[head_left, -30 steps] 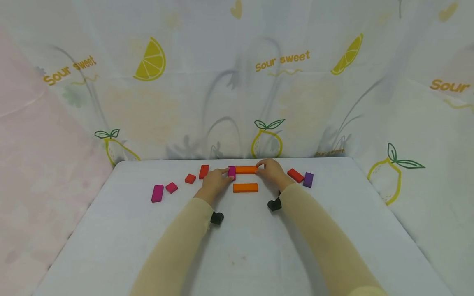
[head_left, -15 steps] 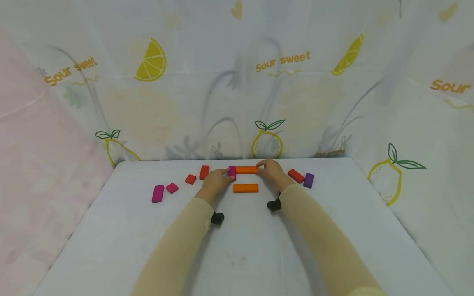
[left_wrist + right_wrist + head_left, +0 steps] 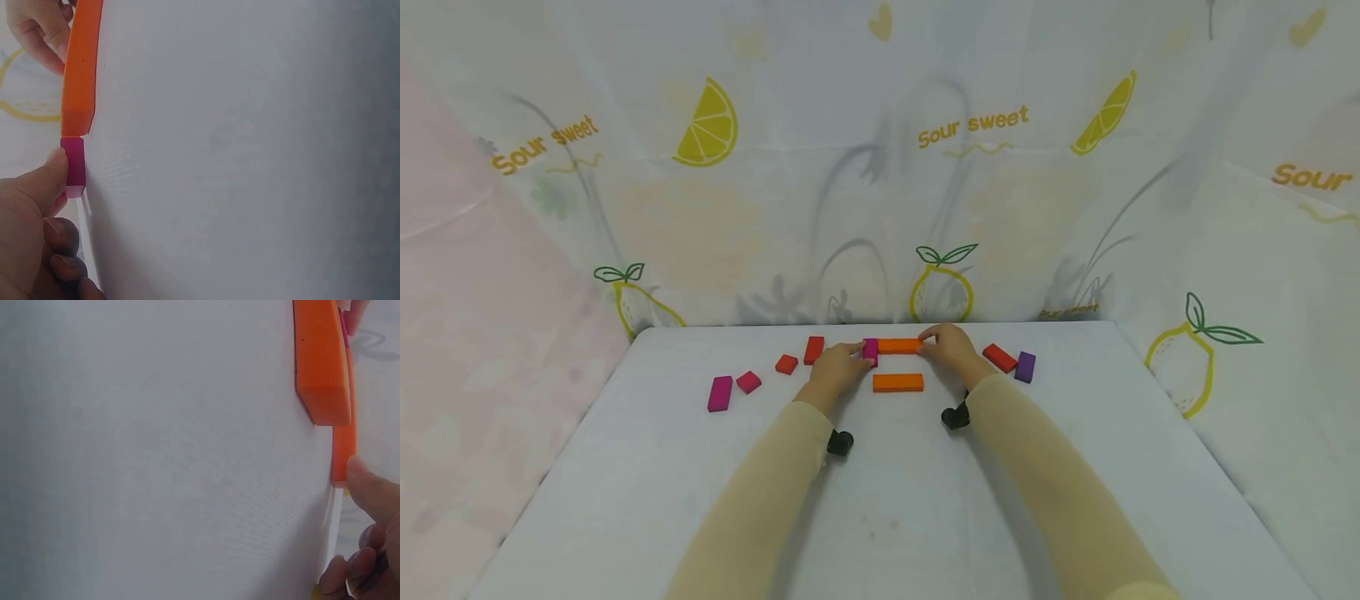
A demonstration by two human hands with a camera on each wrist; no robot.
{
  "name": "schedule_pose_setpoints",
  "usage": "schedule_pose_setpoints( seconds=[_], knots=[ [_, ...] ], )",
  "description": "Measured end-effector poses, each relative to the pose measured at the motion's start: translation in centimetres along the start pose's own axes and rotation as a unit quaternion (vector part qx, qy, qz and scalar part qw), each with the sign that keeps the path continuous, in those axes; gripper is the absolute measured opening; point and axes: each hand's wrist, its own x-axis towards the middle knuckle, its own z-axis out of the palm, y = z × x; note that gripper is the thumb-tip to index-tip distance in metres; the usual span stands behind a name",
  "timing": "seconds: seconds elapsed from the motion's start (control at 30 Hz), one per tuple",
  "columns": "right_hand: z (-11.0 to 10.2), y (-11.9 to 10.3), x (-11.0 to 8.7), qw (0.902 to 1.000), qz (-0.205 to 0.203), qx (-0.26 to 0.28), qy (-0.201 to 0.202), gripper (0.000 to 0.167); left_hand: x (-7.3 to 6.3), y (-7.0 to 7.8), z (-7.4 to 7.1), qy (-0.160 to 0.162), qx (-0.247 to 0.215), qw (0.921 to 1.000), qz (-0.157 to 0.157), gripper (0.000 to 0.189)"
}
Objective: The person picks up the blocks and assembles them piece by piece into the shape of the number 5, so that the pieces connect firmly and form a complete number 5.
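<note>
My left hand (image 3: 833, 372) pinches a small magenta block (image 3: 870, 352) between thumb and fingers; the left wrist view shows the thumb against the magenta block (image 3: 74, 164). The block stands at the left end of a long orange block (image 3: 898, 346) near the back of the table. At that orange block's right end, my right hand (image 3: 951, 350) grips with thumb and finger; the right wrist view shows the thumb on the far orange block (image 3: 343, 453). A second orange block (image 3: 898, 383) lies parallel and nearer to me, between the two hands.
Left of the hands lie a red block (image 3: 813, 350), a small red-orange block (image 3: 786, 364), a small pink block (image 3: 748, 382) and a magenta block (image 3: 720, 393). On the right are a red block (image 3: 999, 357) and a purple block (image 3: 1025, 367). A patterned cloth hangs behind the white table (image 3: 880, 500).
</note>
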Motion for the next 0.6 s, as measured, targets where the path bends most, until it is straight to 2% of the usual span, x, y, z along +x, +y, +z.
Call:
schedule_pose_setpoints(
  seconds=[0.33, 0.6],
  knots=[
    [0.21, -0.15, 0.07, 0.9999, 0.013, 0.005, -0.003, 0.031, 0.01, -0.06, -0.08, 0.000, -0.009, 0.9999, -0.006, 0.059],
    [0.07, -0.28, 0.00, 0.9999, 0.003, -0.012, 0.000, 0.030, 0.11, -0.27, 0.05, -0.002, -0.018, 0.9998, -0.007, 0.059]
  ],
)
